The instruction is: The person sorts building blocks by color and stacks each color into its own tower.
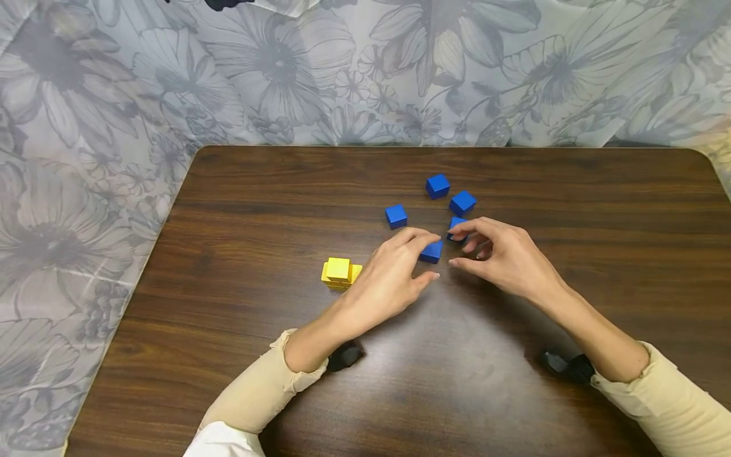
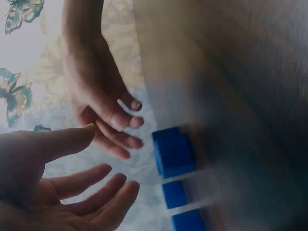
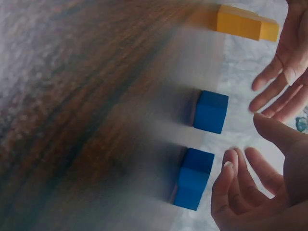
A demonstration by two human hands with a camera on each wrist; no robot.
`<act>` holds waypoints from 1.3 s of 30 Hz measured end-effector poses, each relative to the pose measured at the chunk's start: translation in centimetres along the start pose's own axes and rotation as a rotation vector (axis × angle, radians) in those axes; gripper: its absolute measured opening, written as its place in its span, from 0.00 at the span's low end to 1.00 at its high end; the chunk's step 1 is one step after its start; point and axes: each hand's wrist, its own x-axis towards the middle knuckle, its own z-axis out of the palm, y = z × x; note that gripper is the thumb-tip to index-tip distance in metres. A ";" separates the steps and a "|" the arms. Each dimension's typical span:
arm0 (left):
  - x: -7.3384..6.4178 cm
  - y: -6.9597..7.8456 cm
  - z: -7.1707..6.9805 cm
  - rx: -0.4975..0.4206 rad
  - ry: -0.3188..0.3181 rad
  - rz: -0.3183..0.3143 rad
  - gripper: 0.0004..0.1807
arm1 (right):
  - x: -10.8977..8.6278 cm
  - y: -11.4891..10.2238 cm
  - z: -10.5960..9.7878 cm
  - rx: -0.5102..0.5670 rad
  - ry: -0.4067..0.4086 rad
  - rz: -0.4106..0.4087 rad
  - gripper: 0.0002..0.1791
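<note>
My left hand point(image 1: 394, 276) hovers over the table with thumb and fingers apart, holding nothing. Just beyond its fingertips lies a blue cube point(image 1: 431, 252), partly covered by them in the head view. Facing it, my right hand point(image 1: 499, 257) has loosely bent fingers and nothing in its grasp. Its fingertips overlap another blue cube point(image 1: 456, 223) in that view. The left wrist view shows both hands apart from the blue blocks point(image 2: 175, 155). In the right wrist view, a blue cube point(image 3: 211, 111) sits beyond the right hand's thumb.
Farther back are more blue cubes, one at the rear point(image 1: 438, 186), one at its right point(image 1: 462, 202) and one to the left point(image 1: 396, 216). Small yellow blocks point(image 1: 338, 271) are stacked left of my left hand. A floral cloth point(image 1: 280, 70) hangs behind the brown table point(image 1: 257, 209).
</note>
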 end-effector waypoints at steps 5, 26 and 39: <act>0.6 -0.3 1.1 -0.035 0.001 -0.052 0.30 | 0.0 0.4 0.2 -0.003 -0.001 0.015 0.22; 1.3 -0.9 2.8 -0.084 -0.003 -0.166 0.27 | 0.5 0.8 0.9 0.024 -0.110 0.076 0.18; 1.5 -1.5 3.2 -0.096 -0.031 -0.187 0.23 | 1.3 0.8 1.6 0.022 -0.149 0.089 0.15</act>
